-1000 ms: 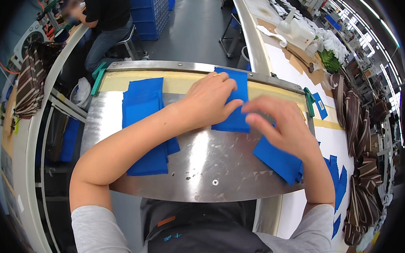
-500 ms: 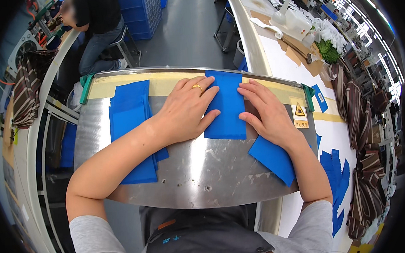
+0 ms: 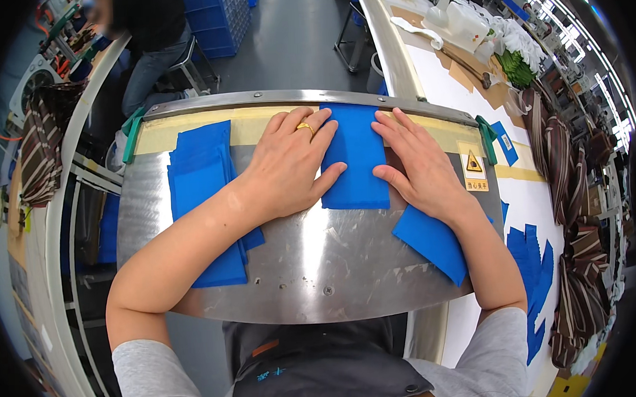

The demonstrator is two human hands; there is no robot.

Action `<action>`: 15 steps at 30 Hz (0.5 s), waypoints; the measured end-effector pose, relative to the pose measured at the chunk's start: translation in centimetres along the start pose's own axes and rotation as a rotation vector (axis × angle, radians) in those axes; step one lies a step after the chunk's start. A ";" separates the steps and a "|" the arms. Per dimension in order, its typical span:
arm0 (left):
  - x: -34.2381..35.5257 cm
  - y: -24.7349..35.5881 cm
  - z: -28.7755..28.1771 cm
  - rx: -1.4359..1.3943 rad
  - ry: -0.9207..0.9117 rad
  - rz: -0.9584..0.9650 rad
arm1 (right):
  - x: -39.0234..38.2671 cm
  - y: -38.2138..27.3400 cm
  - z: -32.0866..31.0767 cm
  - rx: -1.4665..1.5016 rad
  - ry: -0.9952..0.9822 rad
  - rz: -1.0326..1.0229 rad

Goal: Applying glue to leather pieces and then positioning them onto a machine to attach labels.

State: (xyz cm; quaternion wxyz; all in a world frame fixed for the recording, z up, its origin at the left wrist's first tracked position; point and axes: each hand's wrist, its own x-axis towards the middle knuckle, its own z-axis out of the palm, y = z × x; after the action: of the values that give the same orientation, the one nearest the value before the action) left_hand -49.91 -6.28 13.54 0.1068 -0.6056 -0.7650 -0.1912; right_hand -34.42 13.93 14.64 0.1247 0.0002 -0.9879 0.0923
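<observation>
A blue fabric rectangle [image 3: 354, 158] lies flat on the steel plate [image 3: 300, 270], its far end meeting the metal bar [image 3: 257, 98] along the plate's far edge. On the fabric's left edge rests my left hand [image 3: 288, 164], open, fingers outstretched and a gold ring on one. My right hand [image 3: 419, 166], also open, touches the right edge with its fingertips and thumb. Left of them, partly under my left forearm, is a stack of blue fabric pieces [image 3: 200, 179]. Another blue piece [image 3: 430, 243] lies beneath my right wrist.
Green clamps [image 3: 487, 131] flank the plate's far corners. To the right, a white-topped table [image 3: 426, 73] holds blue fabric scraps [image 3: 530, 267], striped brown cloth [image 3: 565, 159] and a white bottle [image 3: 459, 25]. Another person [image 3: 152, 49] sits at the far left near blue crates [image 3: 214, 22].
The metal bar at the far edge now shows its broad face with screws, where only a thin edge showed before. My hands stay on the fabric in nearly the same pose.
</observation>
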 end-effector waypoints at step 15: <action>0.1 0.0 -0.1 -0.078 0.002 0.028 | 0.2 -0.5 0.1 -0.078 0.059 -0.036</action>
State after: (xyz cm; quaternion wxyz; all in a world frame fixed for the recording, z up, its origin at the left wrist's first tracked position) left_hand -49.96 -6.24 13.67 0.0863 -0.6196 -0.7484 -0.2202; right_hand -34.61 13.45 14.68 0.1552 0.0104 -0.9865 0.0512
